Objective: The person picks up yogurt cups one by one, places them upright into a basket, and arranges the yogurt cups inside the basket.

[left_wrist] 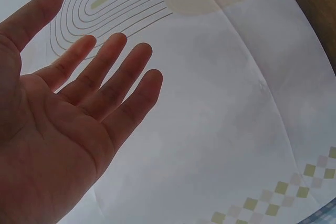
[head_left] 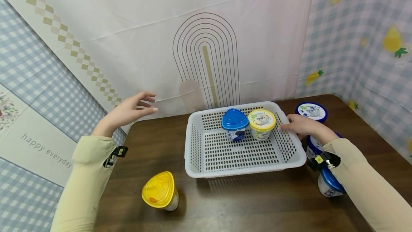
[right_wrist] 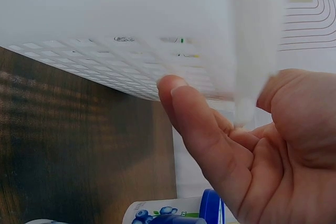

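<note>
A white perforated plastic basket (head_left: 244, 170) stands on the table with two tubs inside, one with a blue lid (head_left: 235, 119) and one with a round yellow-rimmed lid (head_left: 262, 118). My right hand (head_left: 304, 126) grips the basket's right rim. In the right wrist view, the thumb is on one side of the rim and the fingers (right_wrist: 202, 135) curl beneath it on the other. Raised left of the basket, my left hand (head_left: 128, 112) holds nothing. Its fingers (left_wrist: 126, 87) are spread and loosely bent, palm showing in the left wrist view.
On the table (head_left: 225, 203), a yellow-lidded tub (head_left: 158, 190) stands front left of the basket. Along the right side are a blue-rimmed tub (head_left: 311, 111), another partly behind my right arm, and a blue-lidded tub (head_left: 329, 185). A cloth backdrop (head_left: 138, 60) hangs behind.
</note>
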`<state>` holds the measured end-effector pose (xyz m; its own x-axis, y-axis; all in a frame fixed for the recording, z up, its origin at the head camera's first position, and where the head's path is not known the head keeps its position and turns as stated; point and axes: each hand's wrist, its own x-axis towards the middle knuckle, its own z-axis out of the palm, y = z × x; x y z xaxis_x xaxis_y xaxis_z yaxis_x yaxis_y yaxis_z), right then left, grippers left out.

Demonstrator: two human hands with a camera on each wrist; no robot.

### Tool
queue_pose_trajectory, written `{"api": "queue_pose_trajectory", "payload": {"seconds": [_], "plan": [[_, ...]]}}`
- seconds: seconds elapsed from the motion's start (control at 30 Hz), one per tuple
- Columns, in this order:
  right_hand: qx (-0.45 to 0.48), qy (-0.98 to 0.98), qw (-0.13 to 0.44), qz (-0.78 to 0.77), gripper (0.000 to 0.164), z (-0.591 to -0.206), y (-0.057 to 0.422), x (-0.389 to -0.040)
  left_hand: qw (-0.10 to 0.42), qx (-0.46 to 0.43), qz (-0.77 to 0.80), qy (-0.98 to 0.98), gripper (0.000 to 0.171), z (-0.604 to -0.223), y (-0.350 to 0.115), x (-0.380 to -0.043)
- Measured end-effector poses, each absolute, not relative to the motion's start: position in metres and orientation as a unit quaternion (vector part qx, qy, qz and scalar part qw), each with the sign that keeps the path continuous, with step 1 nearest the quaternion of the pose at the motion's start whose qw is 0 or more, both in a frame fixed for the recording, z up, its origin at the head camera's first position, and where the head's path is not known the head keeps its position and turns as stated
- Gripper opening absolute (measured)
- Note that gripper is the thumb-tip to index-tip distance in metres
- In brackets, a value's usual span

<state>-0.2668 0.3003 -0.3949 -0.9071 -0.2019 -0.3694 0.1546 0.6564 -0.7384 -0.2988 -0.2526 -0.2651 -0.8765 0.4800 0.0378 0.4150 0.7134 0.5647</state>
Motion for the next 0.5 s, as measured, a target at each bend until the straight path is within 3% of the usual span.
{"api": "queue_pose_trajectory", "payload": {"seconds": [0.5], "plan": [[-0.018, 0.884, 0.214, -0.415, 0.045, -0.394, 0.300, -0.266, 0.057, 0.231, 0.315, 0.919, 0.065, -0.275, -0.280, -0.268]]}}
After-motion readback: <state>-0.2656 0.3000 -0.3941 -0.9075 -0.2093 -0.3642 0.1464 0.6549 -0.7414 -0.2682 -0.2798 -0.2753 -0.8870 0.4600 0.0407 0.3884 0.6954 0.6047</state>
